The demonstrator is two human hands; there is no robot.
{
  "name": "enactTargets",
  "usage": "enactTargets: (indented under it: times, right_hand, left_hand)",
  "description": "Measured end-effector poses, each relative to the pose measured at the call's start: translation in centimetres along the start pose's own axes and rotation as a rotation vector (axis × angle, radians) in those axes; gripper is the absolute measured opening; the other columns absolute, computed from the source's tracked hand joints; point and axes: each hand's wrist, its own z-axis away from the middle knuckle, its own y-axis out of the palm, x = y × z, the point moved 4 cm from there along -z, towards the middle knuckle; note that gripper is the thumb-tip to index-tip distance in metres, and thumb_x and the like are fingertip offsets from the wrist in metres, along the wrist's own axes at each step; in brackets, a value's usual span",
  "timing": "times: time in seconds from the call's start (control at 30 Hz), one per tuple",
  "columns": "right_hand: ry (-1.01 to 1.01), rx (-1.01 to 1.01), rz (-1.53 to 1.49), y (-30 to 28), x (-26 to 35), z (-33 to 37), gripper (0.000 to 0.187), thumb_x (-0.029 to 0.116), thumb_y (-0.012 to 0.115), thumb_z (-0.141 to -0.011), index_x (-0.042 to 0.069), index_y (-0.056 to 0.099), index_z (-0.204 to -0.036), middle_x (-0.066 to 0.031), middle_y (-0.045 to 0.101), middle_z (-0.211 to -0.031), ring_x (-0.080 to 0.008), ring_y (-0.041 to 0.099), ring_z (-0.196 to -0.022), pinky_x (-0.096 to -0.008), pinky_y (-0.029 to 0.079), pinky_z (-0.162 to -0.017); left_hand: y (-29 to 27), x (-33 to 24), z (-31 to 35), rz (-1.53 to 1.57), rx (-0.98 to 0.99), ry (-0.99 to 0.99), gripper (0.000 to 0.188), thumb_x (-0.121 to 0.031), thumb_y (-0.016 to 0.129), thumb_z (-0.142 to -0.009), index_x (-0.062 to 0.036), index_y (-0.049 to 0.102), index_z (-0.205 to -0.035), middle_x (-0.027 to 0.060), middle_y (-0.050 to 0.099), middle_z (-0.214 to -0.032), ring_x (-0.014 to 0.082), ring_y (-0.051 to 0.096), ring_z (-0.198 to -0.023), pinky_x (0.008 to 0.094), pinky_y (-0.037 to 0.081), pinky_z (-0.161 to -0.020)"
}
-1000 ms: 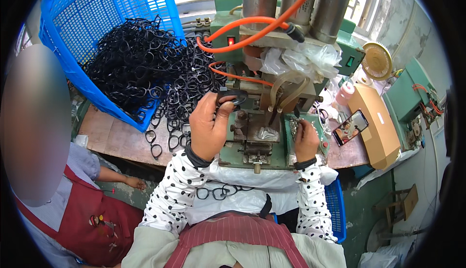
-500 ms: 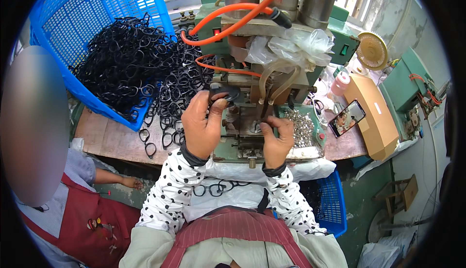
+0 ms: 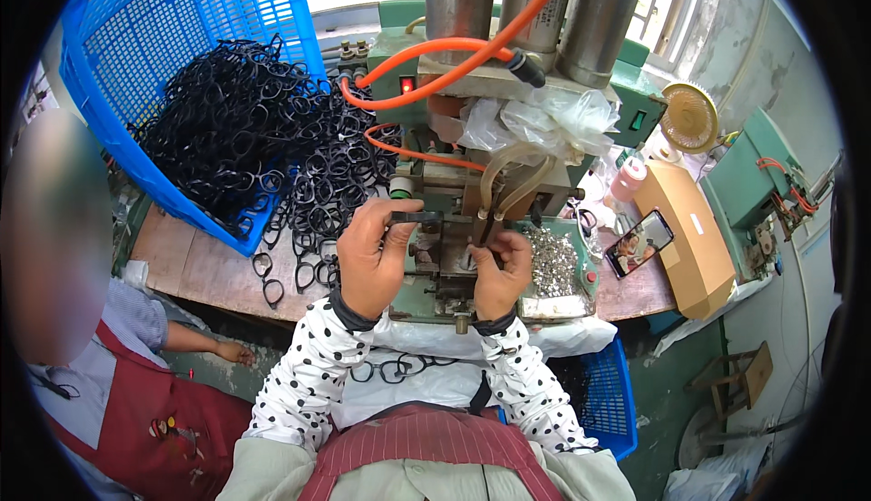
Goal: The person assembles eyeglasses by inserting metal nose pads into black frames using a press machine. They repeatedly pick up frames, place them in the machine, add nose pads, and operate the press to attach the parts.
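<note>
My left hand (image 3: 370,260) is closed on a black eyeglass frame (image 3: 417,217), held edge-on at the left of the green machine's (image 3: 386,52) work point. Thumb and forefinger of my right hand (image 3: 502,279) are pinched together at the metal fixture (image 3: 452,262) under the machine's head. What lies between those fingertips is hidden or too small to name. Just right of that hand, many small shiny metal parts (image 3: 552,260) lie in a green tray (image 3: 587,240).
A blue basket (image 3: 168,170) of black eyeglass frames tilts at the left, with more frames (image 3: 318,183) spilled beside it. Orange hoses (image 3: 435,44) loop before the machine. At right are a phone (image 3: 640,242), a cardboard box (image 3: 687,265) and a pink bottle (image 3: 626,179). A co-worker's hand (image 3: 234,352) shows lower left.
The eyeglass frame in my left hand has turned to an edge-on position and sits lower. My right hand stays pinched at the fixture. The whole view has shifted slightly.
</note>
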Motion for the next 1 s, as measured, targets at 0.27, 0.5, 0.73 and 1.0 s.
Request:
enactTargets:
  times: [0.27,0.5,0.73,1.0]
  right_hand:
    - [0.078,-0.04,-0.044,-0.2,0.3,1.2,0.041,-0.004,0.073,-0.078,-0.002,0.051,-0.112,-0.0074,0.06,-0.101,-0.0126,0.061,-0.087,-0.0245,0.049,-0.078]
    - [0.063,-0.043,-0.09,0.1,0.6,0.5,0.042,-0.006,0.069,-0.079,-0.002,0.049,-0.117,-0.0092,0.062,-0.101,-0.0142,0.061,-0.091,-0.0256,0.049,-0.079]
    - [-0.064,0.132,0.329,-3.2,2.1,-2.9,0.044,-0.002,0.071,-0.076,-0.002,0.054,-0.117,-0.0114,0.065,-0.102,-0.0193,0.067,-0.089,-0.0295,0.052,-0.079]
    - [0.044,-0.026,1.02,-19.2,-4.4,-7.0,0.021,0.015,0.07,-0.083,0.007,0.065,-0.102,-0.0101,0.069,-0.079,-0.0226,0.067,-0.072,-0.0345,0.051,-0.067]
  left_hand:
    - [-0.1,0.2,-0.3,0.022,0.001,-0.024,0.018,-0.016,0.062,-0.092,0.0015,0.06,-0.091,0.0109,0.055,-0.077,0.0242,0.052,-0.066,0.0299,0.043,-0.061]
    - [0.0,-0.9,0.0,-0.024,-0.007,0.021,0.011,-0.008,0.061,-0.089,-0.0006,0.063,-0.097,0.0101,0.058,-0.08,0.0241,0.056,-0.07,0.0307,0.046,-0.065]
    - [4.4,-1.6,8.1,0.026,0.408,0.559,0.042,0.002,0.061,-0.077,-0.0044,0.062,-0.118,0.0118,0.063,-0.117,0.0276,0.063,-0.104,0.0423,0.049,-0.094]
    - [5.8,-0.6,8.0,-0.018,0.484,0.61,0.047,-0.003,0.062,-0.078,-0.0044,0.057,-0.125,0.011,0.059,-0.128,0.0293,0.061,-0.105,0.0422,0.049,-0.096]
